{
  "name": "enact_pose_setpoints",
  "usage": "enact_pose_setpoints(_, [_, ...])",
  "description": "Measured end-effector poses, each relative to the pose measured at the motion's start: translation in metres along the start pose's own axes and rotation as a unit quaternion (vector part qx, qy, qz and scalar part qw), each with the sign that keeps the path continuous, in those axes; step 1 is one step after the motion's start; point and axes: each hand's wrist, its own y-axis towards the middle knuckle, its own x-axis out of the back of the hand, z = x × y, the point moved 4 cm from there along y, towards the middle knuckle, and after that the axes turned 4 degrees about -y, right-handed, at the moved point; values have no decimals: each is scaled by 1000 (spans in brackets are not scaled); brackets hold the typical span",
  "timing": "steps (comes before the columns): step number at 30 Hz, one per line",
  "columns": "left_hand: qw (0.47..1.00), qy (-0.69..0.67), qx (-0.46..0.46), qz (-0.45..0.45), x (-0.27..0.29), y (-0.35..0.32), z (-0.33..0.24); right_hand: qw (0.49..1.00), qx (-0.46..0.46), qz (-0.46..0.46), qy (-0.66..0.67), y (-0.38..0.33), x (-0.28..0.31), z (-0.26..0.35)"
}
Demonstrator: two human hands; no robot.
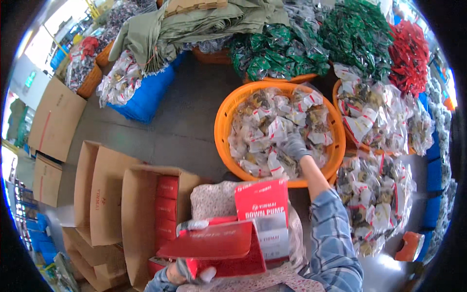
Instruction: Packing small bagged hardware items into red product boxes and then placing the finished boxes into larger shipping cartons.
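Observation:
In a grey glove with pale fingertips, my left hand (pixel 194 272) is closed on the lower edge of an open red carton (pixel 206 243) at my lap. Its raised flap tilts toward me. Just right of it, another red box (pixel 261 199) with a grey-white panel rests against my patterned apron (pixel 211 197). My right hand (pixel 295 146), also gloved in grey, reaches into a round orange basket (pixel 221 141). Clear plastic bags of metal parts (pixel 260 131) with white-and-red labels fill this basket. The right fingertips sink among the bags, so their grip is hidden.
Left of my lap stands an open cardboard box (pixel 136 219) holding several red cartons (pixel 166 209). More cardboard boxes (pixel 104 194) stand beyond it. Bagged parts (pixel 374 199) lie to the right, near another orange basket (pixel 335 90). Green bags (pixel 279 51) and green-grey sacks (pixel 194 29) pile up behind.

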Motion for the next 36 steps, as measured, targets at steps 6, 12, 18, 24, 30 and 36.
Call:
enact_pose_setpoints(6, [967,-130,202,-87,162,-44,103,975,-102,93,-172,81,-93,-21])
enact_pose_setpoints(12, [949,-161,268,-45,221,-43,190,944,-220,245,2,133,-64,-38])
enact_pose_setpoints(18, [979,-107,169,28,201,-72,187,591,-420,-139,674,64,-68,-165])
enact_pose_setpoints(24, [999,-18,49,3,323,-90,58,473,-355,-54,805,37,96,-12])
enact_pose_setpoints(30, [983,126,-135,8,8,-2,15,541,59,-151,825,-46,257,61])
enact_pose_setpoints(36, [890,328,-315,36,6,-18,-28,596,15,-89,798,-143,314,160])
